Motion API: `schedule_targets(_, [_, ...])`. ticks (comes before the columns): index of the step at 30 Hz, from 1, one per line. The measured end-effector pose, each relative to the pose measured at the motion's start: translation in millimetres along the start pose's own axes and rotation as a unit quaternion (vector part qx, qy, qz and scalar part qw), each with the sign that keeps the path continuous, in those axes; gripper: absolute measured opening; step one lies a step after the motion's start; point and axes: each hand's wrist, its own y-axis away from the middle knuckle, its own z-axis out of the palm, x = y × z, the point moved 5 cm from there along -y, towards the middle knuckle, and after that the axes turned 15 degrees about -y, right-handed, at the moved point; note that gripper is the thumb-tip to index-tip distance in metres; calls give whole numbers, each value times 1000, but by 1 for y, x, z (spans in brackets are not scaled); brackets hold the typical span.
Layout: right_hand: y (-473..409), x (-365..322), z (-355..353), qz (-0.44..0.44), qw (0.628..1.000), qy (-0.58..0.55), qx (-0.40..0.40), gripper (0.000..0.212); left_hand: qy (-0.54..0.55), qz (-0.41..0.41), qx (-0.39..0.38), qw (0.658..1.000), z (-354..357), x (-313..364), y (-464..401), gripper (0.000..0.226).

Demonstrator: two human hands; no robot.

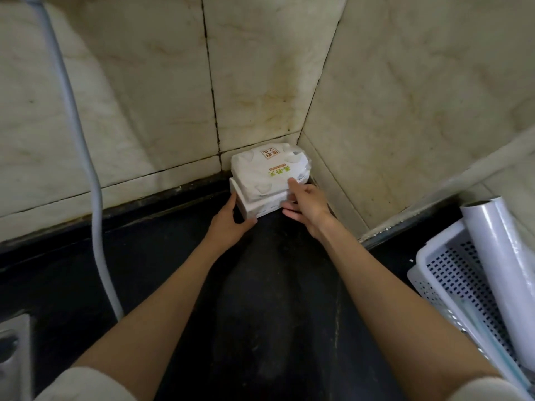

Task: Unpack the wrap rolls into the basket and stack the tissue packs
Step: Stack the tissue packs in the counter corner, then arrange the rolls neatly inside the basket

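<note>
Straight ahead in the bench (162, 256) corner: tissue packs (267, 180) stacked, long axis left-right; left hand (231, 221) cupping the lower pack's near corner, right hand (307, 202) loosely spread against their right end, equally near

Printing on the top tissue pack only

The top tissue pack (269, 172) carries all the readable print, seen upside down from the head view: a small brown square seal near its far edge with the letters "ZN" beside two Chinese characters too small to tell, and a line of large yellow-green Chinese characters near its right edge, partly covered by the right hand (308, 202). Nothing else bears legible text.
</note>
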Motion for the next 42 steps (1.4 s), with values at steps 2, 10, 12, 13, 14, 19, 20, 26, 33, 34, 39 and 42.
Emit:
schedule_targets(2, [12, 2, -9, -10, 999, 51, 6, 33, -43, 8, -14, 999, -4, 6, 6, 83])
schedule_targets(10, [104, 1, -78, -204, 917, 342, -1, 43, -215, 143, 50, 965, 1, 46, 93, 57])
schedule_targets(12, [131, 2, -103, -237, 889, 393, -6, 46, -237, 205, 43, 948, 14, 66, 116, 53])
schedule_targets(13, [143, 1, -117, -245, 879, 409, 2, 46, -250, 236, 36, 938, 22, 78, 126, 52])
schedule_targets(14, [154, -1, -133, -253, 872, 419, 15, 46, -261, 264, 30, 928, 31, 91, 135, 50])
schedule_targets(19, [205, -12, -219, -279, 860, 416, 103, 44, -284, 372, 18, 884, 79, 158, 170, 46])
schedule_targets(20, [212, -13, -237, -276, 863, 406, 118, 44, -286, 388, 14, 876, 91, 172, 175, 45])
schedule_targets(26, [226, -21, -335, -217, 875, 397, 172, 45, -309, 445, -13, 840, 156, 242, 184, 46])
schedule_targets(33, [178, -37, -420, -134, 880, 405, 211, 44, -338, 479, -60, 808, 224, 290, 157, 47])
schedule_targets(34, [168, -38, -427, -123, 879, 409, 211, 43, -346, 486, -60, 800, 233, 294, 152, 47])
schedule_targets(39, [123, -41, -445, -109, 875, 428, 198, 26, -389, 505, -28, 770, 270, 313, 116, 46])
schedule_targets(42, [110, -38, -448, -114, 865, 441, 209, 25, -422, 520, -19, 742, 288, 316, 97, 52])
